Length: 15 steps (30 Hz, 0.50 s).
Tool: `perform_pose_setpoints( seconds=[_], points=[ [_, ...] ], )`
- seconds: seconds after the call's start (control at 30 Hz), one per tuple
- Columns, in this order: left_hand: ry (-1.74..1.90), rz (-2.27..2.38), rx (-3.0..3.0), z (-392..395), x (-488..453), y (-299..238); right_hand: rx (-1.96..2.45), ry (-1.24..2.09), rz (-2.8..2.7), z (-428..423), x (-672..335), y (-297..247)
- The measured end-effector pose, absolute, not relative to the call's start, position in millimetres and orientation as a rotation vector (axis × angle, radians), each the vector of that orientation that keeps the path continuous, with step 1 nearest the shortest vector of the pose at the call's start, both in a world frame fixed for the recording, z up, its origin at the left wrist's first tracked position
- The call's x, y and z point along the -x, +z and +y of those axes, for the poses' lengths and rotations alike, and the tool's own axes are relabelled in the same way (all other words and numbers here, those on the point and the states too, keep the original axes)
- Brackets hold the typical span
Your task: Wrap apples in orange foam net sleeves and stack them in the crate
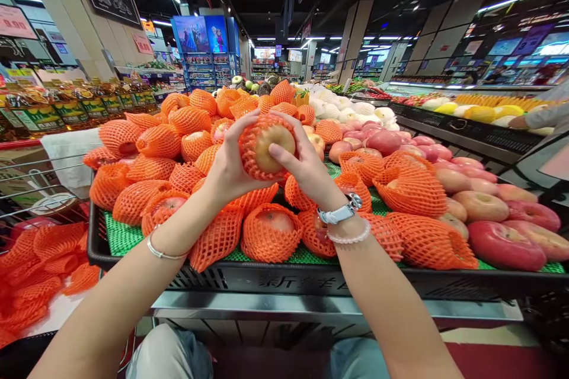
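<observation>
Between my two hands, above the fruit display, is an apple [263,159] in an orange foam net [248,143]. Its pale yellowish end faces me, bare of the net. My left hand [232,161] curves around the left side and underneath. My right hand [306,163] grips the right side, with the thumb lying on the bare skin. Just below are more netted apples, among them one wrapped apple [272,228] near the front rim of the black crate [284,278]. Unwrapped red apples [507,246] lie to the right of my right forearm.
Loose orange foam nets [40,272] are heaped at lower left beside a wire cart [26,189]. Bottles of oil [66,106] stand at far left. White-netted fruit [355,109] lies farther back. Another person's sleeve [544,112] reaches in at far right.
</observation>
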State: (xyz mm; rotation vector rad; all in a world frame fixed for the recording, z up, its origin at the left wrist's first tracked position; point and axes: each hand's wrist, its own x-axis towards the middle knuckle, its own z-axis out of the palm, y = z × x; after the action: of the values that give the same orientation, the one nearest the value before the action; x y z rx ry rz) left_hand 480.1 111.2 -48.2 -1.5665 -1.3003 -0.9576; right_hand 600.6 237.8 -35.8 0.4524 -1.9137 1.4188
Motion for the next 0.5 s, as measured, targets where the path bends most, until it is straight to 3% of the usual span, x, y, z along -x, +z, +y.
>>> perform_pose_setpoints(
  seconds=[0.13, 0.5],
  points=[
    [-0.975, -1.309, 1.556, 110.8, -476.4, -50.5, -0.443, 1.555, -1.856, 244.5, -594.7, -39.6],
    [-1.328, -1.316, 1.766, 130.1, -500.6, -50.7, -0.218, 1.333, -1.37, 214.7, -587.7, -49.8]
  ],
)
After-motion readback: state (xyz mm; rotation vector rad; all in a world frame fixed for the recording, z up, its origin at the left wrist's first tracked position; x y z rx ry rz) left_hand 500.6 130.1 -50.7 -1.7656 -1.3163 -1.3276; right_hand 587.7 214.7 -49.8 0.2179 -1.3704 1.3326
